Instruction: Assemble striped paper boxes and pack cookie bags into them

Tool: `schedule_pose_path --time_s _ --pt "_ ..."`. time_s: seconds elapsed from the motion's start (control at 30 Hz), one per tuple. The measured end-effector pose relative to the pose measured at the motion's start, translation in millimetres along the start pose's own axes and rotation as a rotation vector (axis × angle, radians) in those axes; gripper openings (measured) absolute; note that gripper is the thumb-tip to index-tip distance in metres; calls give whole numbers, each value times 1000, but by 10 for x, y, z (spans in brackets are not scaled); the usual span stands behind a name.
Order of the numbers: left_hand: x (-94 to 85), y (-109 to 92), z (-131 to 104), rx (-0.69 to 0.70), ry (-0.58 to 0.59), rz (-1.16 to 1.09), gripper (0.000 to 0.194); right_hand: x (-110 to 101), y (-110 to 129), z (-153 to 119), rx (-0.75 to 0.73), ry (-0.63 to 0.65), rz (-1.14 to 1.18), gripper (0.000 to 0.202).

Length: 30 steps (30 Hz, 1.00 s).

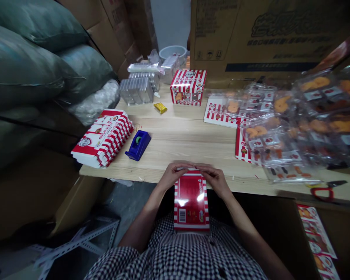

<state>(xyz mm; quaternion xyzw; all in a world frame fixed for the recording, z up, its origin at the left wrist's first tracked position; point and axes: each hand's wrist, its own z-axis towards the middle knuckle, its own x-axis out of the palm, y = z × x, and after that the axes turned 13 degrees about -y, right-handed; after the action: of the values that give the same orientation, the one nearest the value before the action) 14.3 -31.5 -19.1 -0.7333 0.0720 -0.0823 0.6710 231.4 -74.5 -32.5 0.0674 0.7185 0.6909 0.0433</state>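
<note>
We held a red-and-white striped carton (191, 200) in front of our lap, at the near edge of the desk (175, 132). Its long axis ran straight away from our body: one short end pointed toward the desk, and the other, with the barcode (182, 215) near it, pointed back at our checked clothing (175, 256). The shiny red panel faced up. Our left hand (174, 175) and right hand (215, 179) were both clamped on the far end, one at each corner, their fingertips close together along that edge. Ahead to the left, a blue tape dispenser (142, 149) sat just beside a stack of striped packaging (102, 134). Farther back stood a striped box (188, 87). On the right lay a heap of clear bags (277, 132) and red-handled scissors (330, 189).
</note>
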Motion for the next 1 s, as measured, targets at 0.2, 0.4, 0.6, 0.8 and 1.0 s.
schedule_pose_path --time_s 0.2,0.4,0.6,0.8,1.0 --pt "-211 44 -169 -149 -10 19 31 -106 36 -54 13 72 -16 21" --pt "-271 -93 -150 -137 127 38 32 -116 148 -77 99 116 -30 23" --pt "-264 -235 45 -168 231 70 35 -84 195 32 174 89 24 24" --pt "-298 -283 126 -159 349 100 39 -131 246 103 231 188 -2 33" --pt "-227 -206 199 -216 225 18 36 -113 265 218 252 109 23 31"
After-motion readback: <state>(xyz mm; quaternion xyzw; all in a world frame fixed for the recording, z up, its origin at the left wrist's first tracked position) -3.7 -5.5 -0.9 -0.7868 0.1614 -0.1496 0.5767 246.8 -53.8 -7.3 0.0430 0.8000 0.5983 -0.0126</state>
